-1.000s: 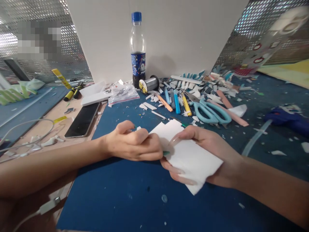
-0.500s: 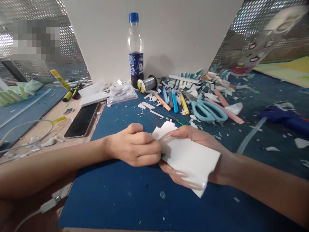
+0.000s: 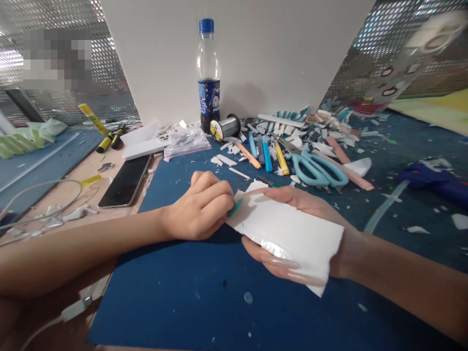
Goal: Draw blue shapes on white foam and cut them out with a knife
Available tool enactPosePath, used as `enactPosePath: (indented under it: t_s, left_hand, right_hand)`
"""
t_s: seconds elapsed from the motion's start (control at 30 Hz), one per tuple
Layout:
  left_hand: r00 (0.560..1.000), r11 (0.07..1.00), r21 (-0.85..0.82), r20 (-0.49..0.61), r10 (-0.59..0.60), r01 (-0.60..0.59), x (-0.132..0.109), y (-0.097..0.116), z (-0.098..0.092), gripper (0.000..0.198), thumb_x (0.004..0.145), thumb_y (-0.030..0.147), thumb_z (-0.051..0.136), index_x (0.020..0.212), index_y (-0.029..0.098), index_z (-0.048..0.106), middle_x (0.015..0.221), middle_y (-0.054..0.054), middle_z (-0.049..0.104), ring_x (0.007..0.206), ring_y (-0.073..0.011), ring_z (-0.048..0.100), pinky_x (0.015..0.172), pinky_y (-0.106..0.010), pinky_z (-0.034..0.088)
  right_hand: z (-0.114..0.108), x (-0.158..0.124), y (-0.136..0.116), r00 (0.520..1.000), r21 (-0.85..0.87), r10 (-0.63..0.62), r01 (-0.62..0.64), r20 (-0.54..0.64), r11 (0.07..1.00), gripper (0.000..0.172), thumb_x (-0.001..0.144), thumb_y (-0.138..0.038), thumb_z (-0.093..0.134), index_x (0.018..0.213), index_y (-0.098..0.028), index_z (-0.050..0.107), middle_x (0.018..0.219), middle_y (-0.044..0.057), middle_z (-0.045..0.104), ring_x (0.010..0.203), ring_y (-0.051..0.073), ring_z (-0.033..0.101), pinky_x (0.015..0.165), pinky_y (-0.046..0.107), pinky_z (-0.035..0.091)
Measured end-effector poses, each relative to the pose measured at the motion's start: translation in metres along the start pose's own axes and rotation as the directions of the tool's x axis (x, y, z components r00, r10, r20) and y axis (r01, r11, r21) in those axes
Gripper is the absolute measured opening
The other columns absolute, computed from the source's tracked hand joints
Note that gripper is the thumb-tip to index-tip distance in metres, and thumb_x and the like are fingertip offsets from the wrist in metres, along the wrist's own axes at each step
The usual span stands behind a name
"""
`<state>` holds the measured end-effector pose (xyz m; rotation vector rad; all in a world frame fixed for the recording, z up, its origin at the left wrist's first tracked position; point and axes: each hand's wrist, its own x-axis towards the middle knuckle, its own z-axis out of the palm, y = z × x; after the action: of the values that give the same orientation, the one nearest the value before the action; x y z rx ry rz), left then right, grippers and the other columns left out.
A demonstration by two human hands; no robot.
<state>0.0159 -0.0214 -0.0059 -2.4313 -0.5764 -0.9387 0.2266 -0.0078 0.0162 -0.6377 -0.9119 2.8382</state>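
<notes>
My right hand (image 3: 310,207) grips a white foam-like sheet (image 3: 292,234) with a ragged edge, thumb on top and fingers curled beneath and along its near side. A shiny patch shows on the sheet's near edge. My left hand (image 3: 203,207) is closed, knuckles up, at the sheet's left end. By its fingertips a small green piece (image 3: 235,208) shows, touching the sheet's corner; most of what those fingers pinch is hidden. Behind the hands lie light-blue scissors (image 3: 318,168) and a thin blade-like tool (image 3: 265,180), partly covered by the sheet.
A cola bottle (image 3: 209,73) and a wire spool (image 3: 224,128) stand before a white board (image 3: 274,48). Scraps and coloured sticks (image 3: 267,155) are heaped behind the hands. Left lies a phone (image 3: 126,181); right, a blue glue gun (image 3: 431,178). A blue mat (image 3: 175,297) lies below.
My left hand has shifted slightly up and left, and the green piece shows more by its fingertips. The white sheet in my right hand has moved a little right and changed its tilt.
</notes>
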Motion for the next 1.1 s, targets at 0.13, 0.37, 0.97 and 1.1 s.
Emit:
enactPosePath:
  t_s: [0.13, 0.37, 0.97, 1.1]
  left_hand:
    - [0.999, 0.999, 0.021, 0.018, -0.04, 0.04, 0.002, 0.004, -0.004, 0.029, 0.104, 0.024, 0.027, 0.084, 0.018, 0.046, 0.075, -0.007, 0.059, 0.07, -0.0202, 0.041, 0.067, -0.036, 0.034]
    - [0.995, 0.995, 0.044, 0.047, 0.087, -0.089, 0.009, 0.013, -0.003, 0.03, 0.1, 0.009, 0.033, 0.081, 0.017, 0.054, 0.071, -0.003, 0.062, 0.072, -0.0205, 0.041, 0.07, -0.036, 0.027]
    - [0.989, 0.99, 0.008, -0.047, -0.142, 0.142, 0.002, 0.006, 0.0, 0.02, 0.093, 0.009, 0.04, 0.078, 0.022, 0.037, 0.072, -0.003, 0.054, 0.068, -0.0197, 0.039, 0.066, -0.037, 0.032]
    - [0.977, 0.979, 0.011, -0.061, -0.203, 0.204, 0.0, 0.005, -0.001, 0.018, 0.094, 0.011, 0.037, 0.079, 0.021, 0.037, 0.073, -0.004, 0.054, 0.068, -0.0191, 0.042, 0.064, -0.037, 0.036]
  right_hand:
    - [0.001, 0.002, 0.001, 0.998, 0.052, -0.061, 0.06, 0.014, 0.997, 0.046, 0.097, -0.049, 0.022, 0.083, -0.018, 0.052, 0.054, 0.004, 0.061, 0.042, 0.012, 0.058, 0.043, 0.02, 0.046]
    - [0.003, 0.003, 0.005, 0.998, 0.139, -0.044, 0.049, -0.037, 0.989, 0.065, 0.098, -0.067, 0.015, 0.081, -0.017, 0.052, 0.056, 0.005, 0.063, 0.048, 0.013, 0.064, 0.05, 0.022, 0.051]
    - [0.0, -0.003, 0.005, 0.952, -0.043, -0.302, 0.304, 0.04, 0.952, 0.029, 0.097, -0.048, 0.039, 0.111, -0.023, 0.046, 0.067, 0.006, 0.066, 0.049, 0.013, 0.06, 0.051, 0.022, 0.047]
    - [0.002, -0.004, 0.004, 0.946, -0.087, -0.324, 0.324, 0.016, 0.942, 0.031, 0.098, -0.046, 0.034, 0.115, -0.022, 0.045, 0.066, 0.006, 0.064, 0.048, 0.013, 0.057, 0.048, 0.023, 0.044]
